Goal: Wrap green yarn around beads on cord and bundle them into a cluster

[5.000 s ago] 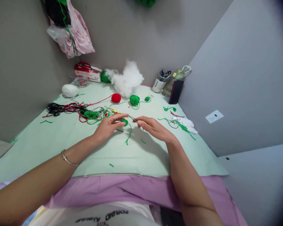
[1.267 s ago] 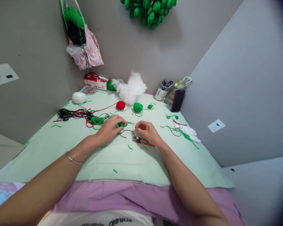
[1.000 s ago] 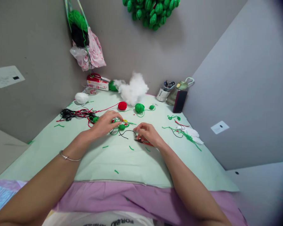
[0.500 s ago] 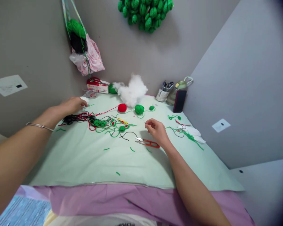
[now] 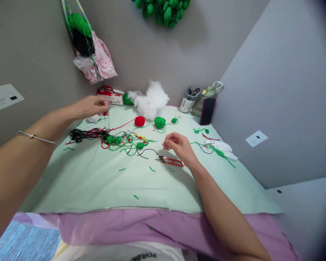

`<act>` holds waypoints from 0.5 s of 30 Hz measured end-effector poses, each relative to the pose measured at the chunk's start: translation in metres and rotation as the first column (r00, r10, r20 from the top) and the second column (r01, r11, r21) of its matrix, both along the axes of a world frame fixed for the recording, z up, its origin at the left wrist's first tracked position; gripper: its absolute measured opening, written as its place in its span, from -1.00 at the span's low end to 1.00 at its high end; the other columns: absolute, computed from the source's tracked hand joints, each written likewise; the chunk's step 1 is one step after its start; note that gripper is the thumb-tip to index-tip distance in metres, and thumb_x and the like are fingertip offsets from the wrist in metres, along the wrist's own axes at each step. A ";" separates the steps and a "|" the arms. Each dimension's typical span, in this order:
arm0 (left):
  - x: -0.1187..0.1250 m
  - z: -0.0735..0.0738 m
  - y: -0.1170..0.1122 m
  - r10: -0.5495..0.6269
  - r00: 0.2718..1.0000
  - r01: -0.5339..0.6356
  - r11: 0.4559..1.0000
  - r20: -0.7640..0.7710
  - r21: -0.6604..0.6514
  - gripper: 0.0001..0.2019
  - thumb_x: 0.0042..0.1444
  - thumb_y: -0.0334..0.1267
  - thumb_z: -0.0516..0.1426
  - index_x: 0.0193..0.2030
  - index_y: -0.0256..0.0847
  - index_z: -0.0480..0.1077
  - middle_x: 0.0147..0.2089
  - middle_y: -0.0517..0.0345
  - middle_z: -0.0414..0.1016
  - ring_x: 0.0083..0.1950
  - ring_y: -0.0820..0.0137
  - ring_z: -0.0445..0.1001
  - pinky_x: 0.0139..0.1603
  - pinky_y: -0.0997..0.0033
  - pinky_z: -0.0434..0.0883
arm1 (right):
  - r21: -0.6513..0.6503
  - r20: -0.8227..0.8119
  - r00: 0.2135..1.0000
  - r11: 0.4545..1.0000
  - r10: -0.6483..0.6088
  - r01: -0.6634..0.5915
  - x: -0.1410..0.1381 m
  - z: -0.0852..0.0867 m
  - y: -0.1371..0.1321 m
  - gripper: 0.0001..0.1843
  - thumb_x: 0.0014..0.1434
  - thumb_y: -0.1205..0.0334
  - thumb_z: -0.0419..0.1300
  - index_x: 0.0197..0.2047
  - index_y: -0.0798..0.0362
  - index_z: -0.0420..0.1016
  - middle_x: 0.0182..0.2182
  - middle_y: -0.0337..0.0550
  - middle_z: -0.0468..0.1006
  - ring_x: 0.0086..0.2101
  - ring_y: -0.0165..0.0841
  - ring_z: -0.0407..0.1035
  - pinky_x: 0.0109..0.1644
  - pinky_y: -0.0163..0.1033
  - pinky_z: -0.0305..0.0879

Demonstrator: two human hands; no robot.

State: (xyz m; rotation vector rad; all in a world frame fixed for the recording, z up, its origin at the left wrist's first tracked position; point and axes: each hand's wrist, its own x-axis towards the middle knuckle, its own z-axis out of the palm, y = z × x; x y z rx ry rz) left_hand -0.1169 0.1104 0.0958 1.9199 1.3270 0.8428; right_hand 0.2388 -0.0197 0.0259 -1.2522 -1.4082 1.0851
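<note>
My left hand (image 5: pixel 96 106) is raised over the far left of the table, its fingertips pinched together. Whatever lies between them is too small to make out. Below it are a white item (image 5: pixel 93 118) and a tangle of black yarn (image 5: pixel 80 135). At centre right, my right hand (image 5: pixel 178 145) pinches a thin, pale, needle-like sliver (image 5: pixel 166 135) that points up. Just under this hand lie red-handled thread snips (image 5: pixel 171 161), blades to the left. Small green crocheted pieces (image 5: pixel 139 145) sit among loose yarn left of the snips.
Behind are a red yarn ball (image 5: pixel 139 121), a green yarn ball (image 5: pixel 160 123) and white stuffing (image 5: pixel 150 101). A pen cup (image 5: pixel 187 103), bottle (image 5: pixel 199 105) and phone (image 5: pixel 208 111) stand back right. White gloves (image 5: pixel 220 146) lie right. A bag (image 5: pixel 103 58) hangs on the wall.
My left hand has lifted from the white item and moved up and slightly right. My right hand keeps its pinch in nearly the same place. The view has shifted slightly.
</note>
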 end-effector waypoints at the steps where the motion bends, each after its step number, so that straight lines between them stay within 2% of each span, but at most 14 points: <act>1: 0.014 0.008 -0.009 -0.065 0.997 0.067 0.996 0.041 -0.051 -0.85 0.28 -0.38 0.13 -0.33 -0.37 0.36 -0.44 0.26 0.48 -0.38 0.56 0.36 -0.11 0.48 0.30 | -0.026 -0.046 0.998 0.999 0.036 -0.037 0.000 0.002 -0.001 -0.89 0.09 0.22 0.24 -0.32 0.06 0.40 -0.41 -0.18 0.60 -0.40 -0.37 0.51 -0.24 -0.24 0.41; 2: 0.029 0.013 -0.020 -0.118 0.980 0.132 0.988 0.161 -0.085 -0.88 0.28 -0.36 0.12 -0.30 -0.34 0.35 -0.38 0.22 0.52 -0.35 0.53 0.43 -0.11 0.42 0.35 | -0.048 -0.089 0.994 0.996 0.067 -0.072 -0.001 0.003 -0.003 -0.88 0.10 0.21 0.25 -0.31 0.06 0.41 -0.40 -0.17 0.61 -0.39 -0.36 0.52 -0.21 -0.23 0.42; 4: 0.063 0.015 -0.045 -0.163 0.881 0.239 0.964 0.444 -0.119 -0.90 0.22 -0.32 0.16 -0.28 -0.29 0.34 -0.35 0.17 0.54 -0.34 0.44 0.50 -0.12 0.32 0.44 | -0.076 -0.171 0.978 0.988 0.117 -0.131 0.000 0.006 -0.004 -0.84 0.13 0.17 0.28 -0.30 0.06 0.42 -0.37 -0.16 0.63 -0.39 -0.38 0.52 -0.21 -0.24 0.43; 7: 0.112 -0.001 -0.079 -0.140 0.707 0.343 0.925 0.693 -0.162 -0.87 0.15 -0.29 0.23 -0.27 -0.26 0.34 -0.27 0.10 0.61 -0.25 0.36 0.58 -0.01 0.21 0.48 | -0.082 -0.291 0.946 0.981 0.144 -0.175 0.001 0.008 -0.005 -0.80 0.12 0.13 0.33 -0.30 0.06 0.44 -0.33 -0.16 0.63 -0.41 -0.42 0.50 -0.28 -0.28 0.41; 9: 0.139 -0.019 -0.094 -0.096 0.618 0.393 0.897 0.780 -0.201 -0.86 0.13 -0.30 0.24 -0.28 -0.25 0.34 -0.22 0.06 0.64 -0.16 0.33 0.61 0.11 0.17 0.45 | -0.070 -0.360 0.921 0.981 0.147 -0.184 0.002 0.009 -0.005 -0.78 0.10 0.14 0.36 -0.31 0.07 0.45 -0.28 -0.15 0.64 -0.42 -0.44 0.47 -0.32 -0.31 0.39; 11: 0.157 -0.037 -0.102 -0.041 0.562 0.399 0.888 0.826 -0.228 -0.85 0.13 -0.30 0.25 -0.27 -0.24 0.34 -0.14 0.02 0.65 -0.06 0.31 0.61 0.22 0.15 0.39 | -0.058 -0.413 0.899 0.981 0.146 -0.187 0.003 0.009 -0.004 -0.78 0.09 0.14 0.37 -0.33 0.07 0.45 -0.22 -0.13 0.64 -0.42 -0.47 0.45 -0.34 -0.33 0.37; 15: 0.173 -0.061 -0.107 0.022 0.501 0.376 0.895 0.865 -0.240 -0.82 0.15 -0.26 0.26 -0.28 -0.24 0.33 -0.08 0.00 0.65 0.02 0.28 0.61 0.28 0.16 0.33 | -0.066 -0.421 0.897 0.982 0.134 -0.177 0.001 0.006 -0.003 -0.79 0.07 0.15 0.38 -0.33 0.06 0.46 -0.18 -0.14 0.62 -0.43 -0.48 0.41 -0.39 -0.34 0.32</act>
